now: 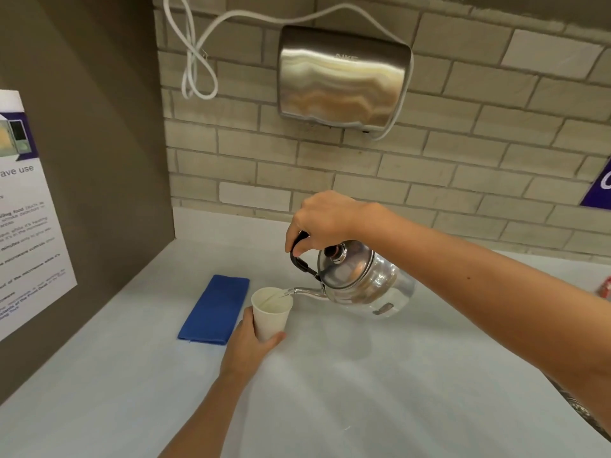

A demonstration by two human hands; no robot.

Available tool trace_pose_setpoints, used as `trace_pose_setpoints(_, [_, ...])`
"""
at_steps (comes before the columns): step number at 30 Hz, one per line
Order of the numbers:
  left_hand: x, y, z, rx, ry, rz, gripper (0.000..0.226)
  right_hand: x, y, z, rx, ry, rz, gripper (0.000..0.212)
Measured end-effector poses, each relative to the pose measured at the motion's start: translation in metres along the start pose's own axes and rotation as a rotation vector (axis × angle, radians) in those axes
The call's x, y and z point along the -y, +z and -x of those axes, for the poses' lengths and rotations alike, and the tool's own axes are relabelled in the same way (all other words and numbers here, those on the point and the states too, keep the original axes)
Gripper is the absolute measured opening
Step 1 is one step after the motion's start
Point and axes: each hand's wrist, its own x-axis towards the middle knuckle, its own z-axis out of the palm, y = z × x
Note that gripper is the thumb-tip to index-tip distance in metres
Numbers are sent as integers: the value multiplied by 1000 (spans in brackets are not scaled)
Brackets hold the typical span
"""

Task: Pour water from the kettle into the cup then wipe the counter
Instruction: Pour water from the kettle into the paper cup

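Observation:
A shiny metal kettle [360,279] with a black handle is tilted to the left, lifted off the white counter [363,391]. My right hand [322,221] grips its handle from above. Its spout reaches over the rim of a white paper cup [271,310], and water runs from the spout into the cup. My left hand [249,342] wraps around the cup's lower part and steadies it. A folded blue cloth [215,309] lies flat on the counter just left of the cup.
A steel hand dryer [344,76] with a looped white cord hangs on the tiled wall behind. A brown side panel with a printed notice [26,233] closes the left. A small red object [605,287] sits at the right edge.

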Motion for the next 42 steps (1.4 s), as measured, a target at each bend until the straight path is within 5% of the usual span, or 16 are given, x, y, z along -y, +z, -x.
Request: trace_pose_setpoints(42, [-2, 0, 3, 2, 21, 53, 80, 12, 1, -20, 63, -36, 71, 22])
